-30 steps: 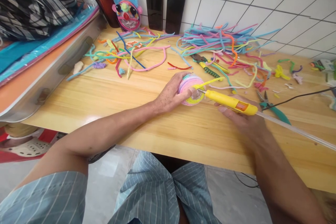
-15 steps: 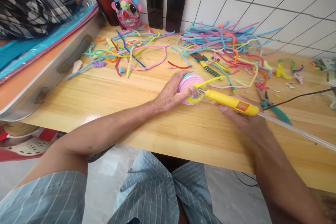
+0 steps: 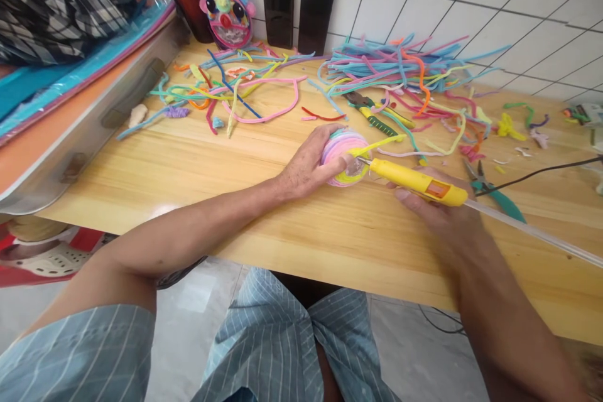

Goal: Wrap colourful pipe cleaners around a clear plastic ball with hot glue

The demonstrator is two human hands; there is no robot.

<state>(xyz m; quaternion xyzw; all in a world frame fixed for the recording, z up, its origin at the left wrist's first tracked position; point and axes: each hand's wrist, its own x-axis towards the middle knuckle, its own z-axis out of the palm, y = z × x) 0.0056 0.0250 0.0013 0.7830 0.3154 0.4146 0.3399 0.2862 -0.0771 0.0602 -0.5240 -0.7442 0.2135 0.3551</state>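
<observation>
My left hand (image 3: 313,163) grips a round piece wound with pastel pipe cleaners (image 3: 336,151), in pink, purple, teal and yellow bands. Its clear middle faces me, and my thumb presses near it. A loose yellow pipe cleaner (image 3: 384,143) sticks out from it to the right. In my right hand (image 3: 436,204) is a yellow glue gun (image 3: 414,181), with a clear glue stick (image 3: 527,226) running out of its back end. The metal nozzle points at the yellow band and is at or very near it; contact cannot be made out.
Behind lie a pile of pipe cleaners (image 3: 391,66), green-handled pliers (image 3: 372,116) and teal-handled cutters (image 3: 499,198). Two phones (image 3: 277,0) lean on the tiled wall near a decorated face figure (image 3: 229,19). A plastic box (image 3: 94,132) stands left. A black cable (image 3: 541,174) crosses the right side.
Almost nothing differs. The view has shifted slightly, and both hands keep their hold on the wound piece and the glue gun.
</observation>
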